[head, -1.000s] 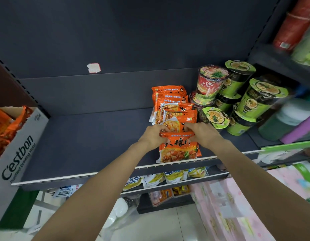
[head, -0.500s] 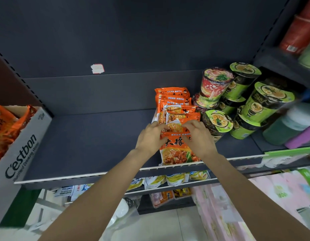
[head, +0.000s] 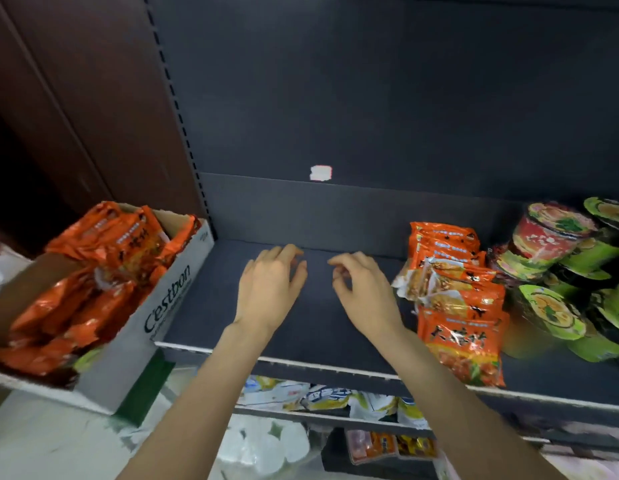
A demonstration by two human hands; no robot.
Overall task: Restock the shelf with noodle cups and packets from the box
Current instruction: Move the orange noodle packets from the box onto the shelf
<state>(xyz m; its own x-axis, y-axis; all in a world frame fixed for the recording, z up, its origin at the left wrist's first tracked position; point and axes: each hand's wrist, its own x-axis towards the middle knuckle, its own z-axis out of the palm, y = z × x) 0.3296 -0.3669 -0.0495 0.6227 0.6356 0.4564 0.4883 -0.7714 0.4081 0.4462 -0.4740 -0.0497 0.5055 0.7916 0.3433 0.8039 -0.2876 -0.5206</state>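
Note:
A row of orange noodle packets lies on the dark shelf, running from its back wall to its front edge. Right of the row stand green and red noodle cups, some stacked. At the left a white cardboard box holds several more orange packets. My left hand and my right hand hover side by side over the bare middle of the shelf, fingers loosely curled, holding nothing. Both hands are left of the packet row and right of the box.
A white sticker marks the shelf's back panel. A perforated upright stands between the shelf and a dark brown panel at the left. A lower shelf carries yellow-and-white packets. Below it lies a pale floor.
Both hands have let go of the front orange packet and moved left, off the row. The view has swung left, so the box shows more fully.

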